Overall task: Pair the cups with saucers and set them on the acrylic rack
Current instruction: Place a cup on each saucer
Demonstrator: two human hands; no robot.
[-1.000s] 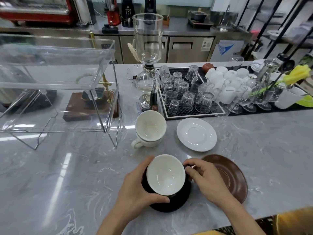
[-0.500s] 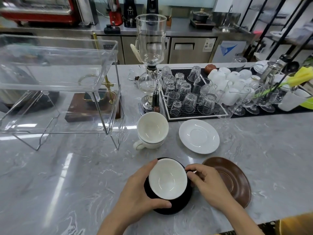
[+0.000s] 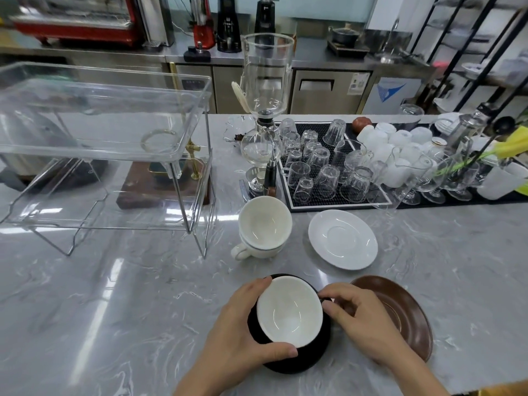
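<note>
Acrylic rack (image 3: 108, 144): far left, both tiers bare; your destination
Left hand (image 3: 243, 330): fingers and thumb wrapped round the black cup (image 3: 290, 311); keep this clasp low and even
Black cup: near edge of the counter, on the black saucer (image 3: 300, 361); centre it before lifting
Right hand (image 3: 363, 321): fingertips pinching at the cup's handle side; turn it gently
Stacked white cups (image 3: 264, 224), white saucer (image 3: 343, 238), brown saucer (image 3: 400, 310): unpaired, waiting

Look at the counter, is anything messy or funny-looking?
Mostly tidy. Two white cups are stacked, the top one tilted, with no saucer under them. Dark crumbs are scattered beside the glass coffee siphon. Both hands, left and right, hold the black cup.
</note>
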